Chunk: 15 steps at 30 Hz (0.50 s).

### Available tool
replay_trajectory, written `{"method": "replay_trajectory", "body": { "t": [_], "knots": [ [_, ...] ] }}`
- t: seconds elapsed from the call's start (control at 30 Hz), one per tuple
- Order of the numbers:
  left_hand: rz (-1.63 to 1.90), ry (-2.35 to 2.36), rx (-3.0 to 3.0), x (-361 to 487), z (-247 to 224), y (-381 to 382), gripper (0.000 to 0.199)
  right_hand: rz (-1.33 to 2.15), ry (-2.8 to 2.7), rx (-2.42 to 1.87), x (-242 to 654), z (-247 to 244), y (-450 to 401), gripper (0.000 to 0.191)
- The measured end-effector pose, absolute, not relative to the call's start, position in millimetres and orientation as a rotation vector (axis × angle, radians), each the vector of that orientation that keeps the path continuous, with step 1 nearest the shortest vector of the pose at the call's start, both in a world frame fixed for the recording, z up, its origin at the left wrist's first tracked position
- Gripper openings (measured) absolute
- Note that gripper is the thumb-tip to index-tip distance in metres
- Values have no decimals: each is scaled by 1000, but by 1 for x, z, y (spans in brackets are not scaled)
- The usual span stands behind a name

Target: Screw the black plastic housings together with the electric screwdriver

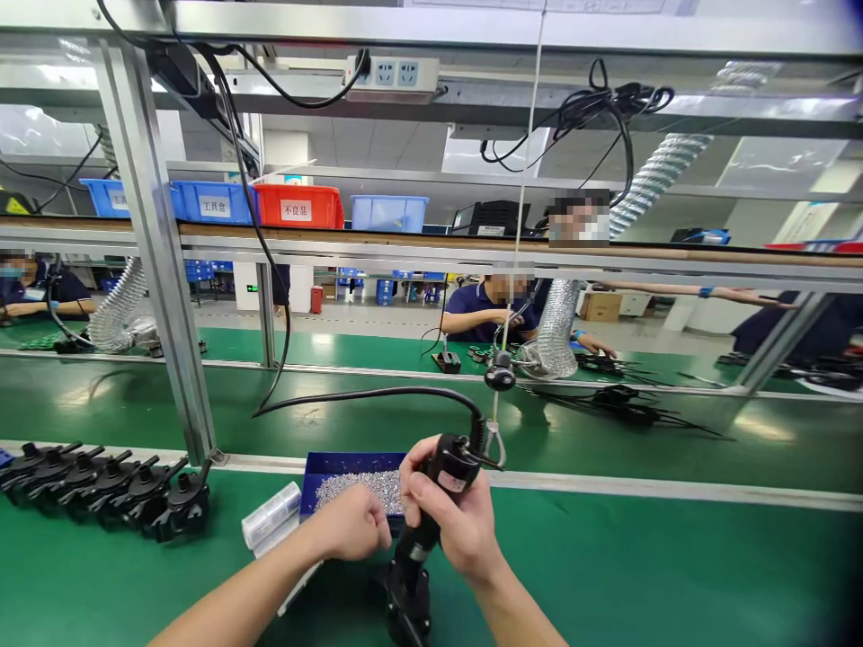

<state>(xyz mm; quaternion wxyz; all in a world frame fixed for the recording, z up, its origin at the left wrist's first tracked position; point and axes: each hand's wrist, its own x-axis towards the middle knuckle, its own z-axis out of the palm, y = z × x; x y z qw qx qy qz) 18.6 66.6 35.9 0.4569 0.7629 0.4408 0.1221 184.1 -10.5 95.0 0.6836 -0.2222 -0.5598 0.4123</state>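
Note:
My right hand [453, 521] is wrapped around a black electric screwdriver [453, 467], which points down and hangs from a thin line above. Its lower end meets a black plastic part [407, 604] on the green bench; whether the tip sits in a screw is hidden. My left hand [356, 523] is closed, fingers curled, just left of the screwdriver and above that part. What its fingers hold, if anything, cannot be seen. Behind both hands stands a blue bin [337, 462] filled with small silvery screws [351, 485].
Several black plastic assemblies [108, 485] lie in a row at the left. Clear rolls [271, 517] sit beside the bin. The screwdriver's black cable [364, 394] arches over the bench [647, 575]. A metal post [156, 252] rises at left. People work across the bench.

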Motion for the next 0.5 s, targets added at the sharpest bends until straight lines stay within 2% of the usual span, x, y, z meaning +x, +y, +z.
{"method": "replay_trajectory", "body": {
  "t": [0.2, 0.5],
  "knots": [
    [51, 1187, 1728, 24, 19, 59, 6, 905, -1190, -518, 192, 97, -14, 29],
    [-119, 1132, 1589, 21, 3, 66, 6, 946, -1221, -526, 188, 90, -10, 28]
  ]
}}
